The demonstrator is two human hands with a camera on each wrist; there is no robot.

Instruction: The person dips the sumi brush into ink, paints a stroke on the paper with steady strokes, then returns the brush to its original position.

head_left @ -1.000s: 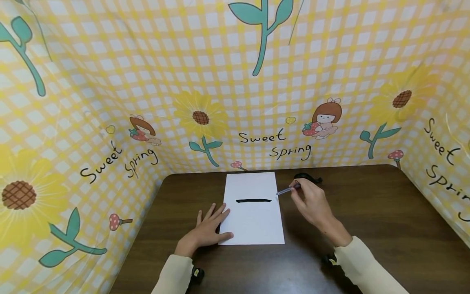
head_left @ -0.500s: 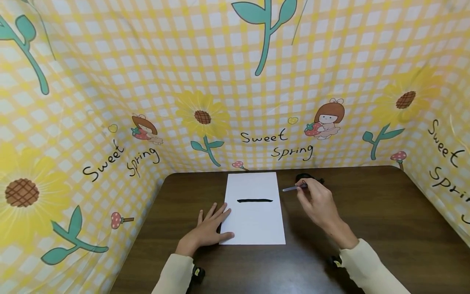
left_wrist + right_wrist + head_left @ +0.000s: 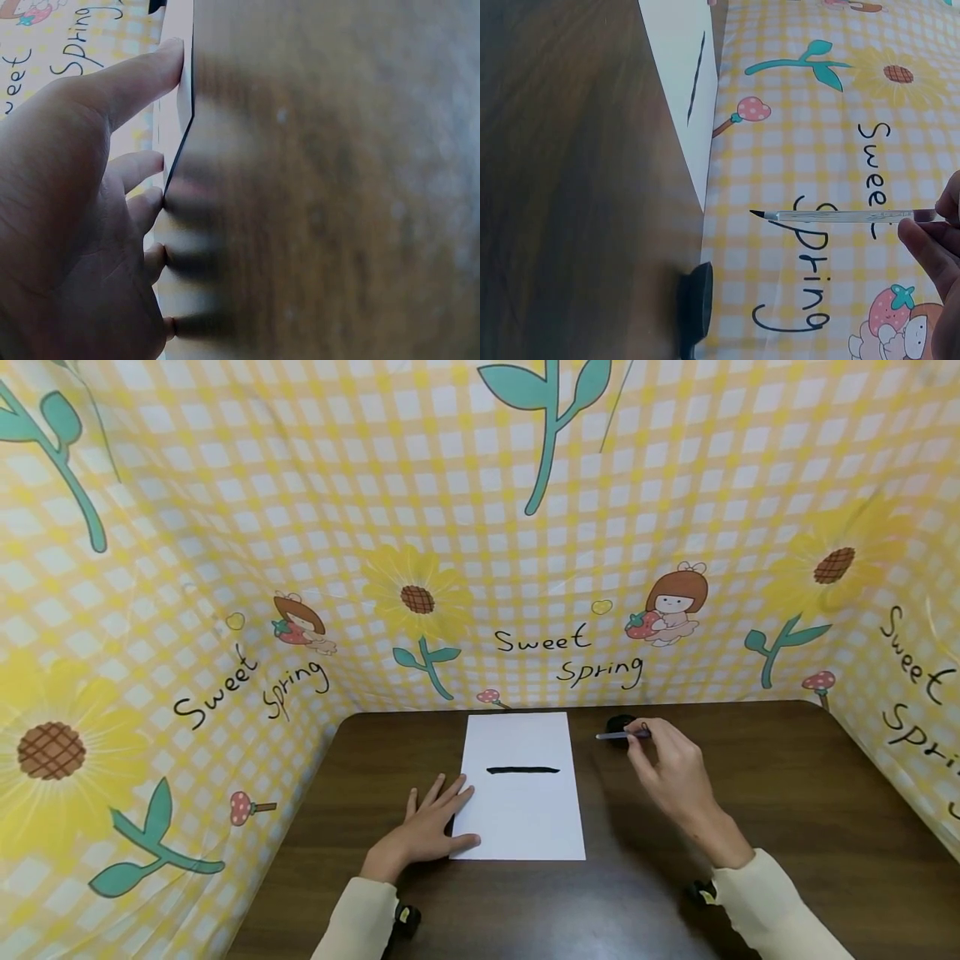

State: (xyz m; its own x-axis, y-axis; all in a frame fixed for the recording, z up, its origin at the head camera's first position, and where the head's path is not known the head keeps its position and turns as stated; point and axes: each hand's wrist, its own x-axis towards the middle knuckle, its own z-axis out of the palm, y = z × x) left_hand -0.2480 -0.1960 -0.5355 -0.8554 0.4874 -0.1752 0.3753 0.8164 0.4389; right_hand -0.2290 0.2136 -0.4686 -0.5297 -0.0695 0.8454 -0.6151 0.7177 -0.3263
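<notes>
A white sheet of paper [image 3: 525, 818] lies on the dark wooden table, with a thick black stroke [image 3: 522, 770] across its middle. My left hand [image 3: 423, 833] rests with spread fingers on the sheet's left edge, the thumb near its lower left corner. Off to the right of the paper, my right hand [image 3: 678, 772] pinches a slim brush [image 3: 840, 217] by its rear part. The brush lies nearly level, its dark pointed tip turned left. In the head view it overlaps a small black dish-like thing [image 3: 619, 723], partly hidden behind brush and fingers.
A yellow checked cloth [image 3: 450, 460] printed with sunflowers hangs behind the table [image 3: 517, 910] and along both sides. The black dish-like thing sits close to the back edge. Black wrist bands [image 3: 407, 920] are on both sleeves.
My right hand has drawn the brush away from the paper's right edge, rightward and slightly back, toward the black dish-like thing. The brush has levelled out. My left hand stays on the sheet.
</notes>
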